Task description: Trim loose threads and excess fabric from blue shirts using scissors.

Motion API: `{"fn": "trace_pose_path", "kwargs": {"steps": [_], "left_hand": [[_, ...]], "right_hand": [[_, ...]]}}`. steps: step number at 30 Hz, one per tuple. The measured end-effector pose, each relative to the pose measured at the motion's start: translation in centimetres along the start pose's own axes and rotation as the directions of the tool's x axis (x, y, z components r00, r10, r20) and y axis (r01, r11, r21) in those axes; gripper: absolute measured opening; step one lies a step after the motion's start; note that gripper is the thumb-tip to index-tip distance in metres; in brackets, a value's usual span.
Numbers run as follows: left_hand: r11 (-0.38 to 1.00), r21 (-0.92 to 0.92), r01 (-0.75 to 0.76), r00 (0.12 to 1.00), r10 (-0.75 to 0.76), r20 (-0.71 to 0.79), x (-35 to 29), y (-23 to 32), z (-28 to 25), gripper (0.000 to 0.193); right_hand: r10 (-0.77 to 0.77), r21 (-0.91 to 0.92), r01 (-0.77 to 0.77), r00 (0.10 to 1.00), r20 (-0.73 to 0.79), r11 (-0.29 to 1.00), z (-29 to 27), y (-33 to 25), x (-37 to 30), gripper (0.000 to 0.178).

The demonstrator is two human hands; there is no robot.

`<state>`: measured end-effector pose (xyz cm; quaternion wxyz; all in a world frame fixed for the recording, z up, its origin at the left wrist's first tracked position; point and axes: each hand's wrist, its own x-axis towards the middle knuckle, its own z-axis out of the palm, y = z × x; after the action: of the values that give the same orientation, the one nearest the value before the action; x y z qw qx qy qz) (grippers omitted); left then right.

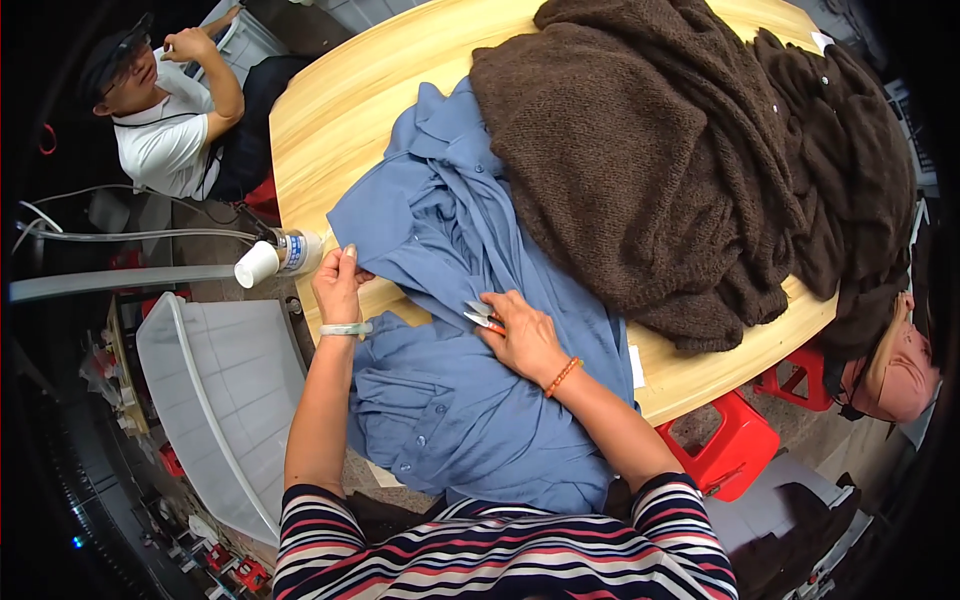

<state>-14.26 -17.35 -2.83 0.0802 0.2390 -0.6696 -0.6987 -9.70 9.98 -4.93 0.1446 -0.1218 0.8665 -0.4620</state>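
A blue buttoned shirt [440, 400] lies bunched over the near edge of the table and down toward my lap. My left hand [339, 284] pinches an edge of this shirt between thumb and fingers, at its left side. In my right hand [522, 335] is a pair of small thread snips [484, 318] with orange on the handle. Their blades point left and lie just above the blue cloth, apart from my left hand. Several buttons show along the shirt's front.
A large brown knit garment pile [630, 170] covers the right of the wooden table [320, 110]. By the left edge stand a white cup [257, 264] and a bottle. A white plastic bin [215, 390] is at left, red stools [725, 440] at right. Another person [175, 130] sits far left.
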Motion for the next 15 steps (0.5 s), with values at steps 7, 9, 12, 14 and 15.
{"fn": "trace_pose_path", "kwargs": {"steps": [7, 9, 12, 14, 15], "left_hand": [[0.970, -0.244, 0.020, 0.980, 0.030, 0.199, -4.6, 5.0, -0.8, 0.014], [0.912, -0.395, 0.111, 0.968, -0.010, 0.250, -7.0, 6.1, -0.8, 0.030], [0.856, -0.492, 0.157, 0.983, -0.090, 0.157, -11.8, 6.4, -2.2, 0.042], [0.866, -0.473, 0.163, 0.958, -0.025, 0.285, -15.6, 5.8, -5.5, 0.052], [0.827, -0.519, 0.216, 0.962, -0.088, 0.260, -18.3, 5.7, -6.9, 0.054]], "right_hand": [[-0.106, 0.166, 0.128, 0.985, -0.136, 0.978, -4.6, -1.2, -2.8, 0.019], [-0.227, 0.185, 0.257, 0.959, -0.169, 0.948, -5.0, -1.5, -4.9, 0.025], [-0.220, 0.170, 0.240, 0.967, -0.126, 0.956, -6.7, -2.9, -7.9, 0.031], [-0.235, 0.164, 0.266, 0.954, -0.187, 0.950, -7.3, -2.7, -9.7, 0.033], [-0.262, 0.148, 0.284, 0.953, -0.149, 0.947, -7.8, -2.8, -10.7, 0.033]]}}
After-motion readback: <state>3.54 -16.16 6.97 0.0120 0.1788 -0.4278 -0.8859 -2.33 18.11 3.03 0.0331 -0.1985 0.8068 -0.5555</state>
